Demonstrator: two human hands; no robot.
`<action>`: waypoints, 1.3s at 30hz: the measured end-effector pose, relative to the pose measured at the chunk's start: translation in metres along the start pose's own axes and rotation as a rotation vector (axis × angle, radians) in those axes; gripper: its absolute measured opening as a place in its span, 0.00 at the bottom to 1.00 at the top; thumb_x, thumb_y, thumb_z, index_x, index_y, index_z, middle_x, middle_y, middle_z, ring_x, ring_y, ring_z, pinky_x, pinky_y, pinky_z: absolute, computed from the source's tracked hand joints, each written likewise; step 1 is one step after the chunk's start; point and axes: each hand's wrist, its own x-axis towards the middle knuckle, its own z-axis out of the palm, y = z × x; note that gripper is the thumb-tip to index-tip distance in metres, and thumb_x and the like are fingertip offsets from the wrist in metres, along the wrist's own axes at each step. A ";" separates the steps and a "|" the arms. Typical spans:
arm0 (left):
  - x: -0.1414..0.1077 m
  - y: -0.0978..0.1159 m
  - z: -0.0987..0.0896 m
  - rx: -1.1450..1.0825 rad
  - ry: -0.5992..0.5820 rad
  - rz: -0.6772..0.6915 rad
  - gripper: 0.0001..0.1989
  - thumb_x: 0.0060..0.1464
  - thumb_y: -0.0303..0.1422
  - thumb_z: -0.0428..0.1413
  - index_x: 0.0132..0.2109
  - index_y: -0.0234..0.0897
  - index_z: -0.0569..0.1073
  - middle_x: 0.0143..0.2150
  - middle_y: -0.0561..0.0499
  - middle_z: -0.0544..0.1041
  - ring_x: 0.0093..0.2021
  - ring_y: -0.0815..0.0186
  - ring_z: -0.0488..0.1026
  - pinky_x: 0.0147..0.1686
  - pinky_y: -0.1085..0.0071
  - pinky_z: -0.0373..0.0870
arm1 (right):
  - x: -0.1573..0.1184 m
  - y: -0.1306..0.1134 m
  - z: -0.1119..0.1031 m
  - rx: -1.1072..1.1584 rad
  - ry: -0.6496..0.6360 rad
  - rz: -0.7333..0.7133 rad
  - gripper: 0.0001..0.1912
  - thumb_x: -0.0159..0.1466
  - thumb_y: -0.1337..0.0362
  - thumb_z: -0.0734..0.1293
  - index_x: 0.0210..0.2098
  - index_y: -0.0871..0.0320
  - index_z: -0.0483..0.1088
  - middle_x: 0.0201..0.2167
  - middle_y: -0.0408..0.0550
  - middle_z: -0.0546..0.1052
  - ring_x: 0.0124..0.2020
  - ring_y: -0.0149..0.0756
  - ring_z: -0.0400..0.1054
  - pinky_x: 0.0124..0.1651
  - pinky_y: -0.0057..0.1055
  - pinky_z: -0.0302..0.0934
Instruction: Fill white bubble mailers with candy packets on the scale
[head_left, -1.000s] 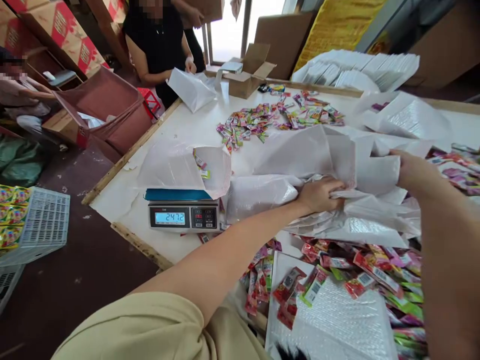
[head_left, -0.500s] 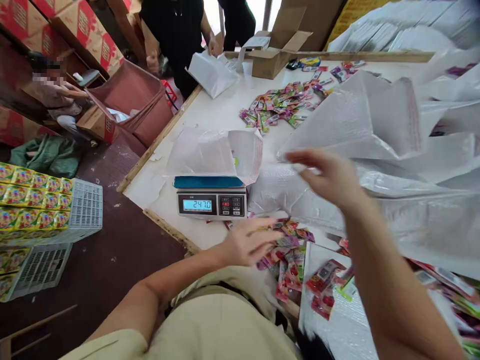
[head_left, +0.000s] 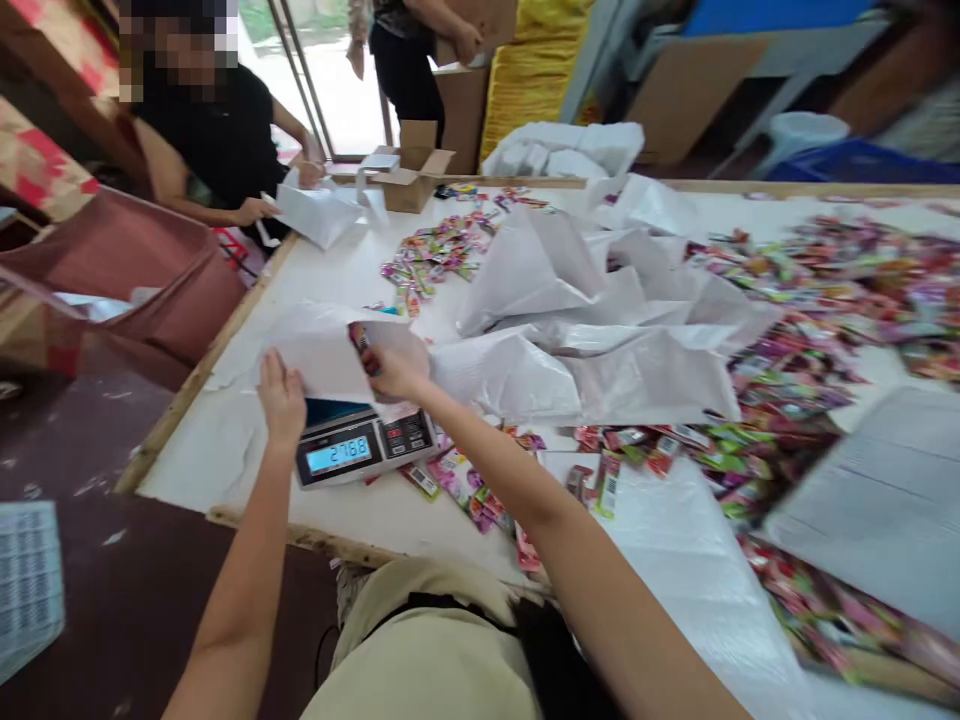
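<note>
A white bubble mailer [head_left: 315,355] lies on a digital scale [head_left: 337,455] with a lit blue display, its mouth facing right. My left hand [head_left: 282,400] rests against the mailer's near left side, fingers straight. At the mouth, my right hand [head_left: 396,374] pinches a small dark-red candy packet [head_left: 358,338], partly inside the opening. The fingertips are partly hidden by the mailer's edge. Loose candy packets [head_left: 469,485] are strewn just right of the scale. More filled-looking white mailers [head_left: 510,375] lie beyond my right forearm.
A person in black [head_left: 217,150] handles another white mailer [head_left: 319,215] at the far left corner. An open cardboard box [head_left: 411,180] and a candy heap [head_left: 435,250] are at the back. Piles of packets [head_left: 817,300] cover the right side. A brown cloth bin [head_left: 127,270] stands left.
My right hand has moved left to the mailer's mouth and now holds a candy packet. My left hand has gone up to the mailer's side. The view has turned right; the scale's reading is higher.
</note>
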 end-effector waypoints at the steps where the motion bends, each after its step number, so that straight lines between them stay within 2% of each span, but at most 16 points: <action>1: 0.005 -0.004 0.001 0.005 -0.010 0.029 0.41 0.67 0.53 0.45 0.73 0.25 0.57 0.76 0.32 0.53 0.77 0.51 0.48 0.76 0.53 0.39 | -0.002 -0.001 0.001 -0.007 -0.007 0.016 0.19 0.58 0.67 0.72 0.49 0.58 0.73 0.41 0.47 0.81 0.40 0.35 0.74 0.43 0.28 0.66; 4: 0.011 -0.012 -0.001 0.020 -0.043 0.105 0.42 0.67 0.52 0.43 0.73 0.21 0.55 0.76 0.30 0.53 0.77 0.50 0.49 0.75 0.52 0.42 | -0.005 -0.003 0.001 -0.035 -0.007 0.066 0.11 0.60 0.67 0.70 0.44 0.57 0.75 0.39 0.45 0.81 0.40 0.35 0.74 0.42 0.27 0.64; 9: 0.004 -0.018 -0.004 0.045 -0.031 0.131 0.41 0.67 0.51 0.44 0.74 0.21 0.54 0.75 0.30 0.54 0.76 0.48 0.50 0.75 0.50 0.44 | -0.006 -0.007 0.001 -0.167 0.074 0.164 0.22 0.63 0.62 0.69 0.56 0.60 0.71 0.47 0.54 0.81 0.46 0.42 0.74 0.44 0.32 0.65; 12: 0.003 -0.018 -0.002 0.042 -0.021 0.114 0.42 0.67 0.52 0.44 0.73 0.20 0.55 0.75 0.29 0.55 0.76 0.48 0.52 0.75 0.51 0.45 | -0.010 -0.015 0.000 -0.209 0.034 0.161 0.15 0.64 0.59 0.67 0.48 0.59 0.76 0.46 0.54 0.81 0.45 0.43 0.74 0.44 0.32 0.64; 15: 0.003 -0.015 -0.004 0.013 -0.039 0.081 0.43 0.66 0.56 0.44 0.73 0.23 0.57 0.75 0.31 0.56 0.76 0.51 0.53 0.75 0.55 0.45 | -0.024 -0.019 -0.012 -0.193 0.046 0.152 0.12 0.64 0.62 0.66 0.43 0.59 0.78 0.43 0.55 0.82 0.44 0.44 0.74 0.44 0.33 0.63; 18: 0.000 -0.011 -0.008 -0.009 -0.038 0.076 0.43 0.65 0.58 0.44 0.73 0.28 0.59 0.74 0.33 0.58 0.76 0.53 0.53 0.75 0.57 0.46 | -0.049 -0.014 -0.033 -0.154 0.120 0.157 0.11 0.61 0.64 0.67 0.41 0.60 0.78 0.38 0.53 0.81 0.40 0.41 0.72 0.41 0.32 0.60; 21: -0.006 -0.006 -0.015 -0.013 0.026 0.062 0.41 0.65 0.59 0.44 0.72 0.32 0.61 0.74 0.34 0.60 0.75 0.54 0.55 0.75 0.56 0.48 | -0.088 0.002 -0.059 0.000 0.159 0.119 0.08 0.57 0.64 0.67 0.34 0.59 0.76 0.26 0.43 0.73 0.30 0.32 0.64 0.35 0.30 0.55; 23: -0.011 -0.002 -0.021 -0.019 0.084 0.050 0.41 0.65 0.58 0.45 0.72 0.32 0.60 0.73 0.34 0.60 0.75 0.54 0.56 0.74 0.56 0.49 | -0.123 0.014 -0.077 0.142 0.117 0.084 0.08 0.57 0.61 0.68 0.32 0.60 0.75 0.22 0.39 0.65 0.26 0.28 0.57 0.31 0.29 0.51; 25: -0.017 0.001 -0.029 -0.034 0.134 0.046 0.40 0.66 0.57 0.45 0.72 0.32 0.59 0.73 0.33 0.60 0.74 0.54 0.56 0.74 0.57 0.50 | -0.162 0.027 -0.093 0.250 0.056 0.088 0.14 0.59 0.54 0.68 0.32 0.60 0.75 0.21 0.38 0.60 0.25 0.27 0.53 0.29 0.28 0.48; 27: -0.025 0.003 -0.037 -0.050 0.168 0.036 0.38 0.67 0.55 0.45 0.72 0.33 0.58 0.73 0.34 0.60 0.74 0.55 0.57 0.73 0.58 0.52 | -0.200 0.042 -0.105 0.296 -0.019 0.139 0.17 0.58 0.49 0.69 0.33 0.59 0.75 0.21 0.38 0.59 0.24 0.27 0.51 0.27 0.28 0.48; 30: -0.040 0.005 -0.047 -0.059 0.196 -0.010 0.35 0.67 0.52 0.46 0.71 0.34 0.58 0.72 0.34 0.61 0.73 0.56 0.59 0.70 0.59 0.57 | -0.243 0.068 -0.106 0.295 -0.161 0.257 0.16 0.58 0.49 0.69 0.32 0.56 0.75 0.21 0.40 0.62 0.23 0.29 0.52 0.26 0.29 0.49; 32: -0.049 0.006 -0.051 -0.062 0.213 -0.053 0.33 0.67 0.50 0.47 0.70 0.35 0.59 0.71 0.34 0.62 0.72 0.56 0.61 0.69 0.59 0.60 | -0.259 0.085 -0.099 0.226 -0.230 0.346 0.14 0.57 0.52 0.68 0.32 0.55 0.74 0.20 0.40 0.64 0.22 0.30 0.55 0.26 0.30 0.50; 33: -0.053 0.005 -0.052 -0.063 0.223 -0.077 0.32 0.67 0.48 0.47 0.70 0.35 0.59 0.71 0.33 0.62 0.72 0.55 0.61 0.68 0.58 0.61 | -0.264 0.093 -0.094 0.148 -0.223 0.400 0.13 0.56 0.53 0.67 0.33 0.55 0.74 0.20 0.40 0.65 0.22 0.31 0.57 0.27 0.30 0.51; 36: -0.060 0.004 -0.054 -0.061 0.238 -0.152 0.29 0.67 0.46 0.48 0.68 0.35 0.61 0.70 0.33 0.64 0.70 0.55 0.63 0.67 0.58 0.62 | -0.264 0.104 -0.085 -0.131 -0.051 0.504 0.16 0.54 0.58 0.66 0.40 0.56 0.75 0.19 0.41 0.70 0.23 0.34 0.64 0.28 0.31 0.52; 39: -0.062 0.006 -0.055 -0.074 0.255 -0.168 0.29 0.67 0.45 0.49 0.67 0.34 0.62 0.68 0.32 0.65 0.70 0.55 0.64 0.66 0.58 0.63 | -0.251 0.094 -0.085 -0.169 0.058 0.425 0.18 0.59 0.54 0.65 0.44 0.56 0.76 0.20 0.42 0.71 0.23 0.35 0.65 0.29 0.31 0.53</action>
